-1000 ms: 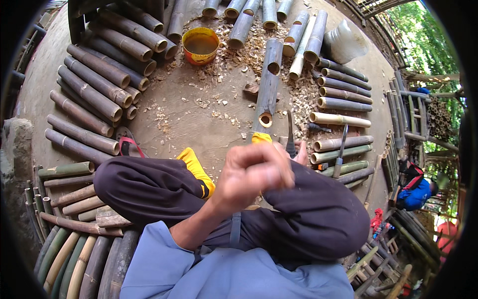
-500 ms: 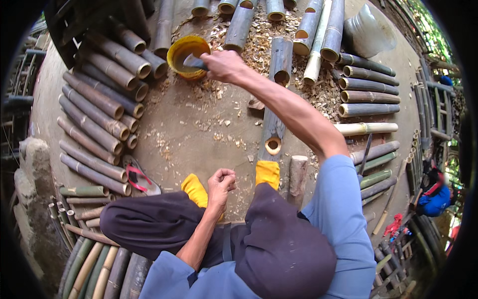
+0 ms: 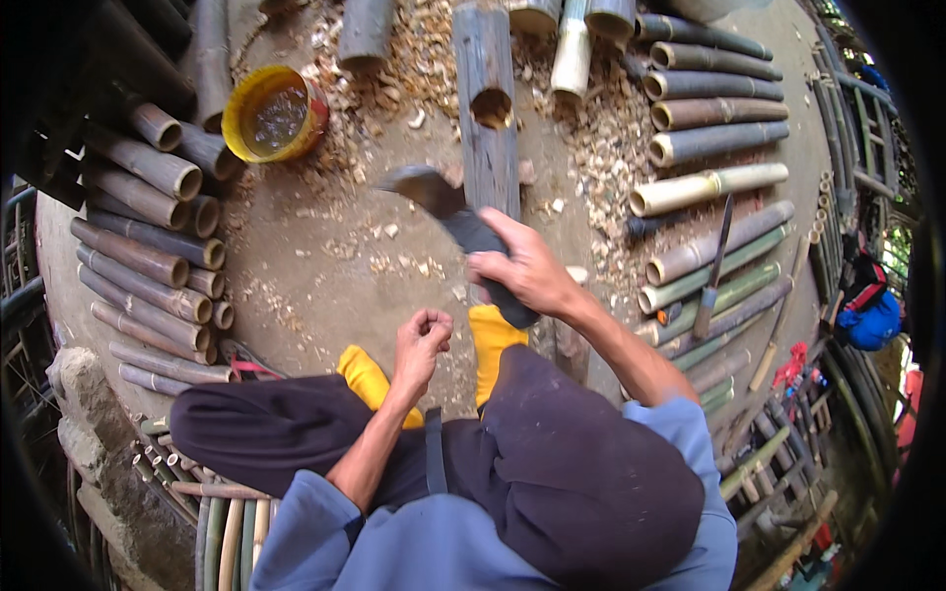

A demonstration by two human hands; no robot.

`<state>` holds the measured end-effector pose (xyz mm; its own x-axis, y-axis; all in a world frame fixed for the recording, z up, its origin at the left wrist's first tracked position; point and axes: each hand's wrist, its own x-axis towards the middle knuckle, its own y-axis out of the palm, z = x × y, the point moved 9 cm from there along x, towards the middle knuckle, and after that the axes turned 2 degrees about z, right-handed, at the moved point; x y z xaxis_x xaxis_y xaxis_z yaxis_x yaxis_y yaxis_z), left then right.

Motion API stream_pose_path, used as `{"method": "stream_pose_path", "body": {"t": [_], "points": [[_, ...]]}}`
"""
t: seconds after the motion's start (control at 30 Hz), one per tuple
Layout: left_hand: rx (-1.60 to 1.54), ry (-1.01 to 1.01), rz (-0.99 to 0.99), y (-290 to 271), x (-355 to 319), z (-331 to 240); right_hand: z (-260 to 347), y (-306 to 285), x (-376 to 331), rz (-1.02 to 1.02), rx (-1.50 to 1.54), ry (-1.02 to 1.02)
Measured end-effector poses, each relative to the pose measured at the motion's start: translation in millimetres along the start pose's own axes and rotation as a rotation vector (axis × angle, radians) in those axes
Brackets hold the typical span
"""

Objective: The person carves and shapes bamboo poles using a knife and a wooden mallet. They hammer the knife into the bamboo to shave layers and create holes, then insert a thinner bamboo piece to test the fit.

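My right hand grips a knife with a curved blade and a thick dark handle. The blade points away to the upper left and is smeared by motion. It hangs just left of a dark bamboo tube that lies lengthwise before me, with a round hole cut in its wall. Above my lap, my left hand is closed with fingers curled, and nothing shows in it. My feet, in yellow socks, are on the ground close to both hands. The hand and knife partly hide the near end of the tube.
A yellow bucket holding water stands ahead on the left. Cut bamboo tubes line the left and right sides. Wood chips litter the ground. A long knife leans over the right-hand tubes. A rough stone block is at far left.
My right hand has lifted the knife out of the bucket and drawn it back toward me, over the tube. The view has shifted. My left hand stays curled above my lap.
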<state>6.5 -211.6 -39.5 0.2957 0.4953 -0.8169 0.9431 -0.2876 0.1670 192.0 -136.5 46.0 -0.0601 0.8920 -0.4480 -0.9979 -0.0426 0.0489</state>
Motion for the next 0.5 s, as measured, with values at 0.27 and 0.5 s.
{"method": "stream_pose_path", "body": {"t": [0.27,0.5], "points": [[0.183,-0.013,0.151,28,-5,16,-136,-9,-141,-0.159,0.548,0.583],[0.217,-0.01,0.127,28,1,14,-151,-27,-158,-0.265,0.437,0.571]]}}
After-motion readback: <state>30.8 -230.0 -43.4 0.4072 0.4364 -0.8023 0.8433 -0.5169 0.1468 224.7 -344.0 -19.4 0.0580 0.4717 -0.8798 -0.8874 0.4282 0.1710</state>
